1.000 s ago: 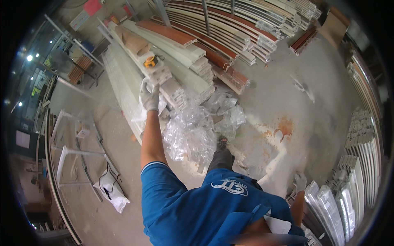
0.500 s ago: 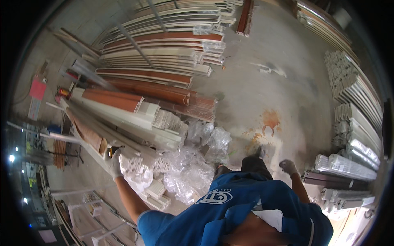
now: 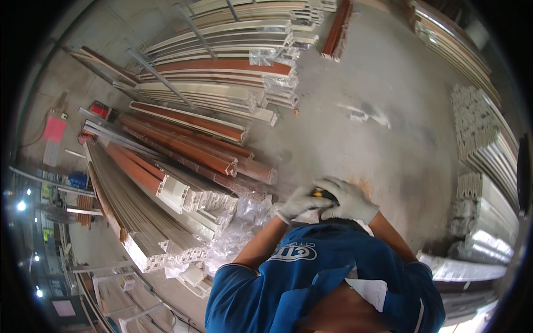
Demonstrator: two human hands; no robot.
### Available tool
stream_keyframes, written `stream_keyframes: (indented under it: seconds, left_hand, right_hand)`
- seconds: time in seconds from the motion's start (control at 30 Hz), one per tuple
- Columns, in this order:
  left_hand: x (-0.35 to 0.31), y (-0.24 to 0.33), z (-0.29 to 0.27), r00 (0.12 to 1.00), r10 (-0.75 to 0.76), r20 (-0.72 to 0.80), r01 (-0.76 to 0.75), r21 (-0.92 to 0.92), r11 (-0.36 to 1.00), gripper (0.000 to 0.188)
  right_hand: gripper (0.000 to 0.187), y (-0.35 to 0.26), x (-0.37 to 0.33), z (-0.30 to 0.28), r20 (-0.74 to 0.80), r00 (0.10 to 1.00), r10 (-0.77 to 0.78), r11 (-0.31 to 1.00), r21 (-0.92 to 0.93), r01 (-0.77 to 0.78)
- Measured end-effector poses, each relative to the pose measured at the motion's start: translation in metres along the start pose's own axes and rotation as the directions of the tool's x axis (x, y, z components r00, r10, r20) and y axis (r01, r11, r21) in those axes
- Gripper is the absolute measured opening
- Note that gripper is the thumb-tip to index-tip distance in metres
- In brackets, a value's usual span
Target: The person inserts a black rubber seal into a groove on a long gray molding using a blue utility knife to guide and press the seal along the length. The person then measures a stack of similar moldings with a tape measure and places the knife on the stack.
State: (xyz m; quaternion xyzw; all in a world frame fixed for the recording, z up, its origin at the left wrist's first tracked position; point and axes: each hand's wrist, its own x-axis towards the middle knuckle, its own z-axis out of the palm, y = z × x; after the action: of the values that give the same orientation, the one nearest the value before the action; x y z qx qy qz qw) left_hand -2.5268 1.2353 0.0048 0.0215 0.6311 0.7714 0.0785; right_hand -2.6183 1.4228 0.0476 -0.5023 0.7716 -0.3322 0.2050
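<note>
In front of my chest both gloved hands come together around a small black and yellow thing [image 3: 325, 194] that looks like a tape measure. My left hand [image 3: 301, 204] grips it from the left. My right hand [image 3: 352, 201] curls over it from the right with bent fingers. Both gloves are pale, and they cover much of the thing. To the left of my arms lie long white profiles [image 3: 147, 252], their cut ends pointing toward me, beside crumpled clear plastic wrap [image 3: 230, 244].
Stacks of brown profiles [image 3: 183, 141] and white profiles [image 3: 205, 100] reach away at the left. More wrapped bundles [image 3: 483, 202] line the right side. Grey concrete floor [image 3: 383, 150] runs between them, with a white scrap [image 3: 358, 116] on it. Metal frames [image 3: 116, 299] stand lower left.
My left hand has brought the black and yellow tape-measure-like thing from the profiles on the left to my chest. My right hand has come in from the right to meet it.
</note>
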Motion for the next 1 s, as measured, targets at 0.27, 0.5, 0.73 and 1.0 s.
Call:
stream_keyframes:
  seconds: [0.27,0.5,0.73,1.0]
  left_hand:
    - [0.152,-0.025,0.014,0.938,-0.338,-0.075,0.318,-0.201,0.926,0.042]
    - [0.272,-0.013,-0.040,0.869,-0.489,-0.073,0.489,-0.019,0.872,0.042]
    - [0.400,0.019,-0.130,0.855,-0.515,-0.057,0.513,-0.045,0.857,0.043]
    - [0.535,0.039,-0.194,0.904,-0.424,-0.050,0.427,0.087,0.900,0.032]
  right_hand:
    - [0.057,0.120,0.014,-0.071,-0.177,0.913,0.367,0.902,0.307,-0.303]
    - [0.059,0.208,0.073,-0.112,-0.244,0.903,0.354,0.910,0.313,-0.272]
    - [0.058,0.275,0.203,-0.189,-0.279,0.947,0.159,0.986,0.098,-0.136]
    - [0.060,0.348,0.292,-0.269,-0.028,0.905,0.424,0.754,0.564,-0.336]
